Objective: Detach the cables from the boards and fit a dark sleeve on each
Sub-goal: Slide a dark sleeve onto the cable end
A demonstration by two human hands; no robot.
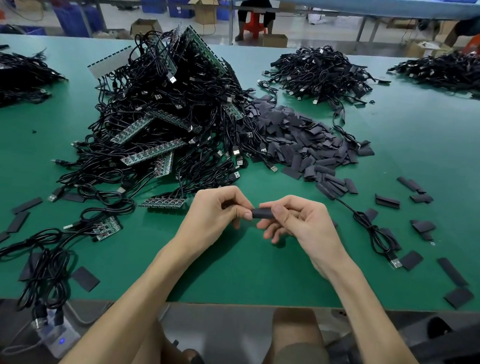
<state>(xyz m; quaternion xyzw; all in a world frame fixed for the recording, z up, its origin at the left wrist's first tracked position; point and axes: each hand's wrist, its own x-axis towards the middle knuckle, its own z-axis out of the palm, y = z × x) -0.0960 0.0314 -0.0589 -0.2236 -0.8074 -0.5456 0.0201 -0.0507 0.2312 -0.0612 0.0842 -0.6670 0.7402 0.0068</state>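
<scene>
Probably light and limp, the dark sleeve (260, 213) suits an end hold: left hand (216, 213) and right hand (299, 219) pinch it there

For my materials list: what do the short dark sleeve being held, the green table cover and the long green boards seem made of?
The short dark sleeve: matte charcoal tube, probably heat-shrink plastic or rubber. The green table cover: smooth, faintly shiny sheet, likely rubber or vinyl. The long green boards: rigid strips carrying small parts, apparently fibreglass circuit board.
</scene>
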